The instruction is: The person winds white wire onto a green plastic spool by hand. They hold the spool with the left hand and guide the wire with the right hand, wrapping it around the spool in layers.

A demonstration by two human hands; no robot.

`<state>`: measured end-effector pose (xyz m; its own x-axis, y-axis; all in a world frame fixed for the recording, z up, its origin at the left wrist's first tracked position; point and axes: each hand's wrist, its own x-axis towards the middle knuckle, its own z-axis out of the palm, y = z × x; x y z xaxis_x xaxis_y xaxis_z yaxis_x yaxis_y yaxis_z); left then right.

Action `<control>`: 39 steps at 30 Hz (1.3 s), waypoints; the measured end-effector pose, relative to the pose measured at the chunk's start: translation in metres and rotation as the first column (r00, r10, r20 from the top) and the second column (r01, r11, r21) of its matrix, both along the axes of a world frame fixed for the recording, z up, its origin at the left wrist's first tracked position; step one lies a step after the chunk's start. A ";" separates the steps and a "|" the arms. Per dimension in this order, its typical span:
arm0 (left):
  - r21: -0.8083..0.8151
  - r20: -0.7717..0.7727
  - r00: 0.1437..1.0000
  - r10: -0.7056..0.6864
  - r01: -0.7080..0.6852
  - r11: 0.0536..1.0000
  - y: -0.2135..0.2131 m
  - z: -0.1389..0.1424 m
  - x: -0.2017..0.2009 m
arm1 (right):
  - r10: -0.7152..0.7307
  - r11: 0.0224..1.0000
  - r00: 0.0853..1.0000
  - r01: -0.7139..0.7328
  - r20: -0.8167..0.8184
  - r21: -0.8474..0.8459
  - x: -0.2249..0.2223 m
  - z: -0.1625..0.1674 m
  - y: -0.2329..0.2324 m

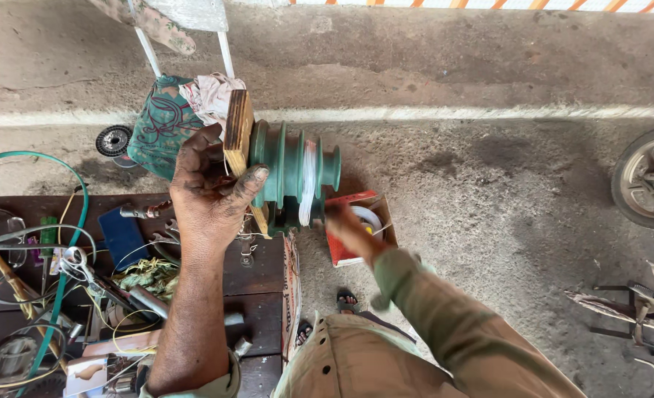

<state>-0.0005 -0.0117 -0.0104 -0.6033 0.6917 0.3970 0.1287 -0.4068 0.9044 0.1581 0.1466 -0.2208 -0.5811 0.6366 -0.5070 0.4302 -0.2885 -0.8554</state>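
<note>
My left hand (209, 193) grips a wooden board (238, 131) fixed to a green stepped coil former (292, 171), thumb pressed against its green face. White wire (308, 180) is wound in one groove of the former. My right hand (350, 230) is blurred just right of and below the former, near the wire; I cannot tell what it holds. Below it a red and tan cardboard box (342, 247) holds a spool of white wire (369, 219).
A dark wooden workbench (257, 276) at left is cluttered with tools, loose wires, a blue case (122, 236) and a green hose (76, 228). A folded green cloth (163, 121) lies beyond. Concrete ground spreads right, with a wheel (647, 184) and metal parts (629, 313).
</note>
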 end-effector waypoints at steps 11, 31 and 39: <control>-0.032 -0.036 0.999 0.001 -0.002 0.999 -0.003 0.001 -0.002 | 0.353 -0.502 0.890 -0.080 0.288 0.861 0.043 0.251 0.006; -0.010 -0.019 1.000 -0.006 0.005 1.000 -0.002 -0.002 -0.003 | 0.339 -0.608 0.863 -0.103 0.374 0.788 0.067 0.233 -0.027; 0.003 0.000 1.000 -0.005 0.005 1.000 0.001 -0.001 -0.002 | 0.433 0.771 0.781 -0.063 -0.450 0.634 -0.014 0.141 0.089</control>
